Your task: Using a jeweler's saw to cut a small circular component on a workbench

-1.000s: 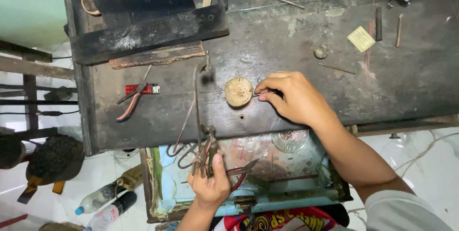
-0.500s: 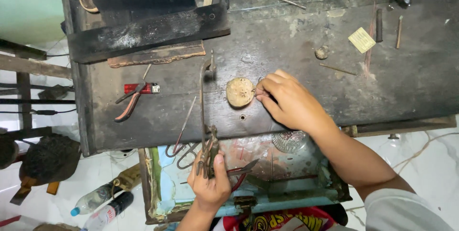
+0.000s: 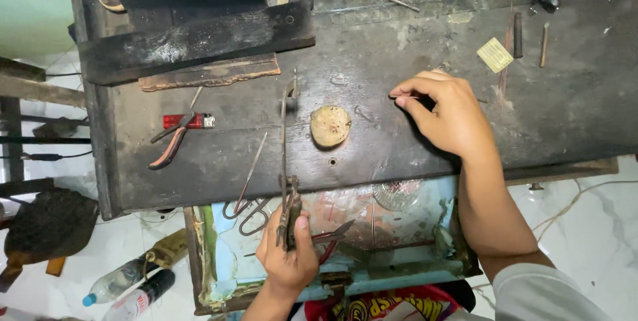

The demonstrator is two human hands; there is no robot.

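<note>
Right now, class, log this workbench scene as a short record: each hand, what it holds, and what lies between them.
left hand: grips long thin metal tongs, tips lying on the bench
right hand: pinches a thin wire piece
between them: round tan pad
surface: dark scuffed wooden bench
left of tongs: red-handled pliers

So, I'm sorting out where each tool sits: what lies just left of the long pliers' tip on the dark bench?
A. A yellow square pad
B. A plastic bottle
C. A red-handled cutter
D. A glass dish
C: the red-handled cutter lies on the dark bench left of the long pliers held by the left hand.
</note>
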